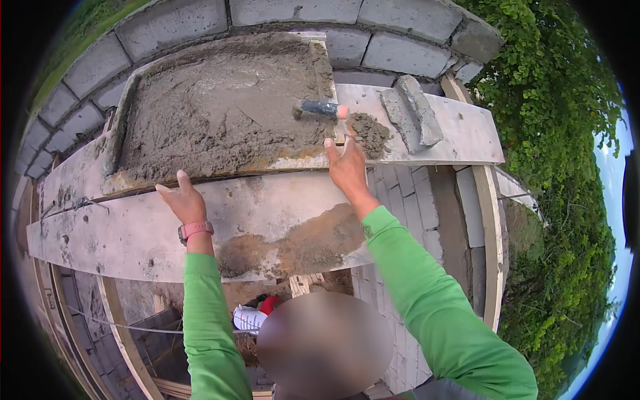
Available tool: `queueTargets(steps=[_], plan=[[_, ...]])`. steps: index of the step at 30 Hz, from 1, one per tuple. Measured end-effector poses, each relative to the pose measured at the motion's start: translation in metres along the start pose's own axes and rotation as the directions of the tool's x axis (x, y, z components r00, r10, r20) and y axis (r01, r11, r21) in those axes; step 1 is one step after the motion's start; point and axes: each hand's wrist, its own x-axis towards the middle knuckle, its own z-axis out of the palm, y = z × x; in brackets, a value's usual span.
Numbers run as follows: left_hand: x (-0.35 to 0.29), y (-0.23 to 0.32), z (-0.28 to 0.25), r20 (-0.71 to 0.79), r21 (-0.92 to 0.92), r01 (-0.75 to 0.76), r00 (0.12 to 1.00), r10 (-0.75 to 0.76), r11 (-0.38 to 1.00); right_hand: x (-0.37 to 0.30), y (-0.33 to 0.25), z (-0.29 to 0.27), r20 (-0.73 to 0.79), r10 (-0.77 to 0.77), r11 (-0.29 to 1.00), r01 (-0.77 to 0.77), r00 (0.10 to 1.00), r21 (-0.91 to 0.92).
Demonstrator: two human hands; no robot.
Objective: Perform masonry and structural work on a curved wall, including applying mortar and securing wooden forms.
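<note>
A shallow wooden mortar tray point(119, 137) full of wet grey mortar point(220, 107) lies on planks in front of me. At its near edge, toward the left, my left hand point(185, 202) holds the rim, thumb and a finger spread and the other fingers hidden. My right hand point(347, 170) grips the near right corner, thumb and forefinger on top. Just beyond it, a trowel handle point(320, 109), dark with an orange end, sticks out of the mortar; its blade is buried. A small heap of mortar point(369, 135) sits beside the corner.
Broken block pieces point(413, 113) lie on the far plank's right part. A nearer plank point(133, 243) carries wet mortar smears. Behind stands a grey block wall point(293, 13). Below are timber posts point(123, 333), a person point(250, 319) partly blurred, and a drop beneath the planks.
</note>
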Motion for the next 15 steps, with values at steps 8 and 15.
queueTargets(steps=[8,15], plan=[[-0.178,0.065,0.002,0.693,-0.375,-0.571,0.351,0.63,0.73,-0.02,0.039,-0.066,-0.151,-0.201,0.978,0.189,0.968,-0.092],[-0.175,0.089,0.073,0.707,-0.426,-0.718,0.115,0.698,0.55,0.081,0.014,-0.114,-0.124,-0.327,0.945,0.32,0.937,-0.071]])
